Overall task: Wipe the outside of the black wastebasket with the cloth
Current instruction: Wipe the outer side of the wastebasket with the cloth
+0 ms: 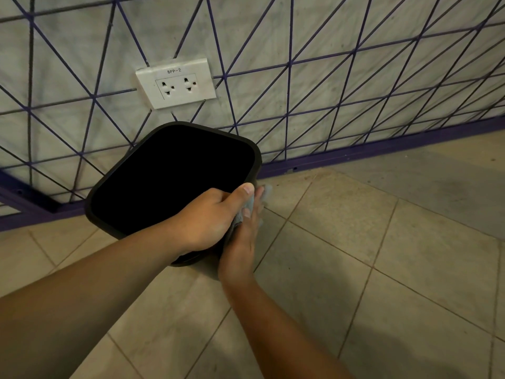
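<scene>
The black wastebasket (153,170) stands on the tiled floor against the wall, its square mouth open towards me. My left hand (207,217) grips the near right corner of its rim, thumb up. My right hand (246,239) presses a grey cloth (247,207) flat against the basket's right outer side. Only a strip of the cloth shows between the two hands and past my fingertips. The basket's lower body is hidden behind my hands.
A white double wall socket (176,83) sits just above the basket. A purple wire grid (328,86) covers the pale wall, with a purple baseboard (369,151) below it. Beige floor tiles (382,269) stretch to the right and towards me.
</scene>
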A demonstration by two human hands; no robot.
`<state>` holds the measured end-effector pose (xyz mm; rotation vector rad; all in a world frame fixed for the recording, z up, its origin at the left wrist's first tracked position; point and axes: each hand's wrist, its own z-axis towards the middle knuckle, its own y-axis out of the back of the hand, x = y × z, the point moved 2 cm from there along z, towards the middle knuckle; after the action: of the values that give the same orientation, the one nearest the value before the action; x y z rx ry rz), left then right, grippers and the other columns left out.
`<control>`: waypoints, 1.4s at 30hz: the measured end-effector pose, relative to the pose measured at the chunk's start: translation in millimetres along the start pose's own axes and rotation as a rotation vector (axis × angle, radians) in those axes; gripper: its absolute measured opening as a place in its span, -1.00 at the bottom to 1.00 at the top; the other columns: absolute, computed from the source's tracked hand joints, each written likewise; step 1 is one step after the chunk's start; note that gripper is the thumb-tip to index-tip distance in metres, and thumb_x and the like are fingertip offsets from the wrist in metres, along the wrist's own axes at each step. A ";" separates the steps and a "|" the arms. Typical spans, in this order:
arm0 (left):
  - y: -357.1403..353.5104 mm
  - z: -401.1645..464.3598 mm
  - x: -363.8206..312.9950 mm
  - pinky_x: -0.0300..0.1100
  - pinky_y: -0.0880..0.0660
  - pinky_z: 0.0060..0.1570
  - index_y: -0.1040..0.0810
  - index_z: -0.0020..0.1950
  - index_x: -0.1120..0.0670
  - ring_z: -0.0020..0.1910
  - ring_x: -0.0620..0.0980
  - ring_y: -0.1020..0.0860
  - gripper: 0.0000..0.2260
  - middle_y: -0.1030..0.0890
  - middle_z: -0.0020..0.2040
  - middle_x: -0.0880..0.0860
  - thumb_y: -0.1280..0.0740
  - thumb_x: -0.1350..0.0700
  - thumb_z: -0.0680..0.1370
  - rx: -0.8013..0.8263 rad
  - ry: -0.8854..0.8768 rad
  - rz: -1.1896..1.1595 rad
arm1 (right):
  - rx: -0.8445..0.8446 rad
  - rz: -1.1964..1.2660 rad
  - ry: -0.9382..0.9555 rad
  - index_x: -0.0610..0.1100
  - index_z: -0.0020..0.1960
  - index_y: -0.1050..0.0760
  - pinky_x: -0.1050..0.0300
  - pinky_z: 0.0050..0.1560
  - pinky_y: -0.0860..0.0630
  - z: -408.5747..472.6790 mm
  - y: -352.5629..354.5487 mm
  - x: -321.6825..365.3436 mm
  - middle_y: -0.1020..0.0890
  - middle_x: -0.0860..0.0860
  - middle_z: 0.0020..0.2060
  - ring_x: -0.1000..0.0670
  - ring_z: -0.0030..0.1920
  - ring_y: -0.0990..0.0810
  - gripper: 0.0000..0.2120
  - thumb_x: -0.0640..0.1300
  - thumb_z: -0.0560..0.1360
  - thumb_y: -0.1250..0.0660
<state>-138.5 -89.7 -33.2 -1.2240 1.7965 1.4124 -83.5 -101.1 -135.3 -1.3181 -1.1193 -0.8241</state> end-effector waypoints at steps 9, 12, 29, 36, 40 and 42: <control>-0.2 0.5 1.9 -0.54 -0.50 -0.11 -0.70 0.02 -0.01 -0.04 -0.27 -0.68 -0.64 -0.75 0.00 0.04 -0.14 -0.10 0.70 -0.015 0.020 0.011 | -0.014 0.045 -0.044 0.53 0.40 -0.01 0.00 0.72 0.14 0.8 1.2 4.5 0.04 0.37 0.64 0.28 0.65 0.16 -0.54 0.39 0.51 0.00; -1.3 -0.6 0.0 -0.53 -0.47 -0.17 -0.69 0.05 0.01 -0.13 -0.30 -0.65 -0.64 -0.72 -0.03 0.01 -0.15 -0.13 0.69 -0.044 0.040 0.051 | -0.060 0.121 -0.158 0.39 0.51 -0.01 -0.11 0.73 0.07 13.8 9.8 -6.9 0.03 0.21 0.70 0.11 0.71 0.10 -0.41 0.34 0.52 -0.06; 0.2 -2.4 -5.0 -0.47 -0.50 -0.11 -0.70 -0.05 -0.13 -0.07 -0.34 -0.67 -0.71 -0.76 -0.09 -0.16 -0.20 -0.14 0.66 0.043 0.101 -0.016 | -0.078 0.047 -0.084 0.44 0.45 -0.01 -0.07 0.73 0.13 12.8 9.3 -2.3 0.03 0.28 0.68 0.17 0.70 0.14 -0.55 0.24 0.58 0.04; 0.1 -2.6 -5.0 -0.35 -0.48 0.07 -0.67 0.05 -0.20 0.09 -0.26 -0.65 -0.75 -0.73 0.08 -0.10 -0.20 -0.18 0.65 0.043 0.086 -0.011 | -0.086 0.049 -0.043 0.49 0.45 -0.07 -0.11 0.73 0.05 19.5 6.7 1.7 -0.03 0.26 0.70 0.19 0.70 0.06 -0.45 0.45 0.47 -0.02; 0.4 -2.4 -2.9 -0.25 -0.52 0.17 -0.70 0.15 -0.10 0.10 -0.19 -0.67 -0.68 -0.74 0.07 -0.06 -0.20 -0.18 0.65 0.038 0.092 -0.019 | -0.093 0.058 -0.078 0.40 0.53 -0.03 -0.10 0.73 0.04 23.2 9.8 0.9 -0.02 0.21 0.71 0.16 0.70 0.06 -0.39 0.40 0.50 -0.03; 0.2 -3.3 -3.3 -0.27 -0.50 0.20 -0.67 0.23 -0.11 0.16 -0.21 -0.64 -0.68 -0.72 0.13 -0.07 -0.19 -0.17 0.66 0.060 0.083 -0.025 | -0.061 0.047 -0.014 0.49 0.42 -0.05 -0.04 0.73 0.08 18.6 6.1 5.2 0.01 0.25 0.70 0.21 0.69 0.09 -0.48 0.42 0.48 -0.01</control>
<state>-136.9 -91.7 -29.3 -1.2866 1.8583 1.3023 -79.0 -81.3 -134.0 -1.3980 -1.0771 -0.8210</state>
